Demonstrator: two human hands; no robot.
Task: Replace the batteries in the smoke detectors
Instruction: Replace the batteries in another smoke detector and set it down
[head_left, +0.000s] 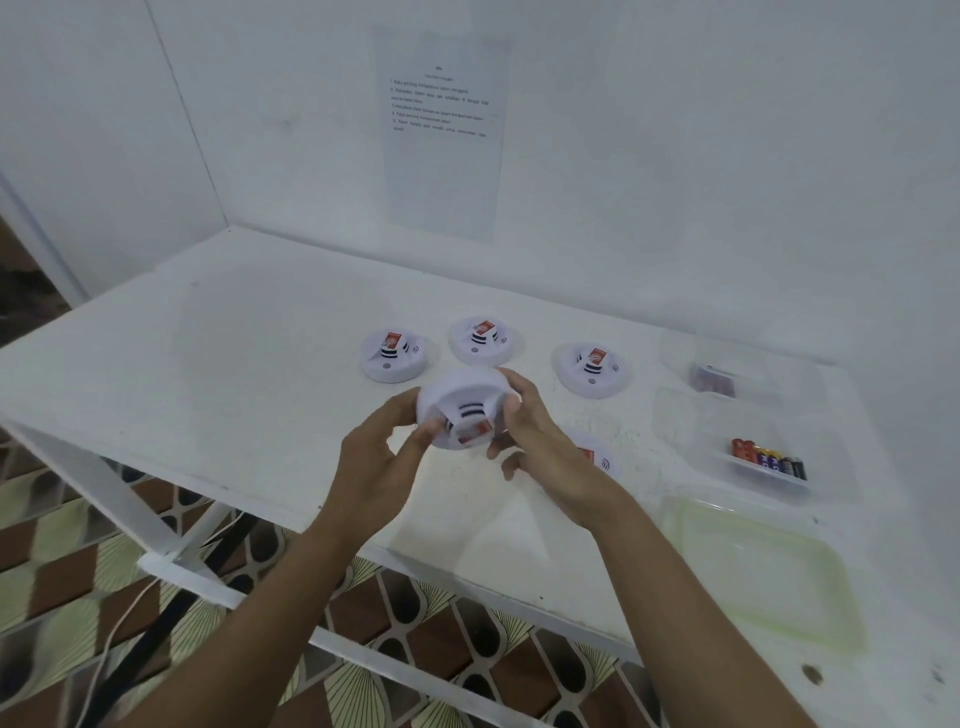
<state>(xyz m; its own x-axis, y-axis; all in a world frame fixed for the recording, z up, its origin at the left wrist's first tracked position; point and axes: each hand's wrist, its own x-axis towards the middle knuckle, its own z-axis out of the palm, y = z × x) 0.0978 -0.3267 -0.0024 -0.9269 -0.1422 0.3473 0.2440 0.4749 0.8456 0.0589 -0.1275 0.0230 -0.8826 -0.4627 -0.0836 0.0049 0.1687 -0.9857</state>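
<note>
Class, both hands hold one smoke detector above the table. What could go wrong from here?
The held detector, gripped by left hand and right hand, could slip and fall. The right wrist could knock the detector beneath it. The batteries differ in colour; a wrong one might be picked.

White table (208, 364) holds four smoke detectors (393, 356), two clear trays (691, 415), greenish lid (753, 566)

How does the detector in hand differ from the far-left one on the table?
The held detector is lifted and tilted toward the camera; the far-left detector lies flat on the table. The left hand and right hand hold the held one; nothing touches the far-left one. Both are white, round, red-labelled, with dark slots.
</note>
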